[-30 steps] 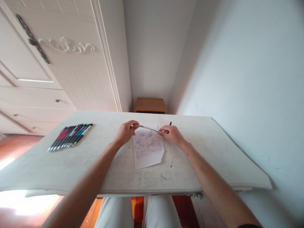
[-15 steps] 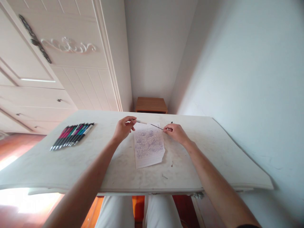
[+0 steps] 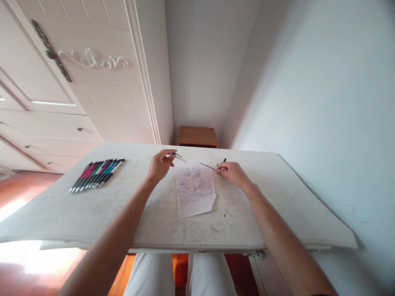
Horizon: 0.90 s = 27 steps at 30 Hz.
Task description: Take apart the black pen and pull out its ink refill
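Note:
Above the far left corner of a scribbled sheet of paper (image 3: 195,189), my left hand (image 3: 159,166) is closed on a white pen barrel (image 3: 182,159). A thin black piece (image 3: 176,154) juts out beside the barrel from the same fingers. My right hand (image 3: 232,172) pinches a thin dark pen refill (image 3: 207,166), its free end directed left toward the barrel. A gap separates the refill from the barrel. Just beyond the right hand shows a small black part (image 3: 224,160), partly hidden by the fingers.
Several pens (image 3: 96,176) with coloured and black barrels lie side by side on the left of the white table (image 3: 148,230). A white cabinet (image 3: 117,115) stands to the left, a wall (image 3: 324,123) to the right. Behind the table is a wooden box-like piece (image 3: 198,135).
The refill has come away from the white barrel, where its end met it before. My hands have moved slightly apart, and the black piece beside the barrel now shows more clearly.

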{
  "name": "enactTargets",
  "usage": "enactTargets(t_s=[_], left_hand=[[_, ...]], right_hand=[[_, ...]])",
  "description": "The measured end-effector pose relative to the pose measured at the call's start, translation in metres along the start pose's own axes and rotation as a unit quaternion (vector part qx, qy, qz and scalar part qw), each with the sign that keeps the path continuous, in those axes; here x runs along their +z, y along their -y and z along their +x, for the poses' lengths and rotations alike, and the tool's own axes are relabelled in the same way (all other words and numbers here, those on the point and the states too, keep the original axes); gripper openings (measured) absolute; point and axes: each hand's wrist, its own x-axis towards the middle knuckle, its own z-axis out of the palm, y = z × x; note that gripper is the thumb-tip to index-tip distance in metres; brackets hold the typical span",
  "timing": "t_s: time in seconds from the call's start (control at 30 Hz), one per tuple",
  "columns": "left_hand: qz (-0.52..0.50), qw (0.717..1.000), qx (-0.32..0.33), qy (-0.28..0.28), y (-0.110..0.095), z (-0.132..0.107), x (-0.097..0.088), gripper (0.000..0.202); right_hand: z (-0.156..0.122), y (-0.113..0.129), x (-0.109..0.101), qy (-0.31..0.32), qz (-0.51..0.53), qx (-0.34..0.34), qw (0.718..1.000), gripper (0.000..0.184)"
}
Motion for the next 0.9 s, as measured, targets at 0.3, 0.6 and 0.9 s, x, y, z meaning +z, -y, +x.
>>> enactTargets(t_s=[0.3,0.6,0.9], left_hand=[[0.07,0.996,-0.02,0.051,0.014,0.005,-0.006,0.027],[0.219,0.97,0.034,0.097,0.025,0.004,-0.014,0.02],[0.175,0.969,0.16,0.07,0.017,-0.003,0.003,0.036]], right_hand=[[0.0,-0.003,0.001,-0.009,-0.001,-0.009,1.0,0.014],[0.001,0.0,0.005,-0.026,0.029,-0.036,0.999,0.016],[0.001,0.008,0.014,-0.045,0.058,-0.092,0.993,0.014]])
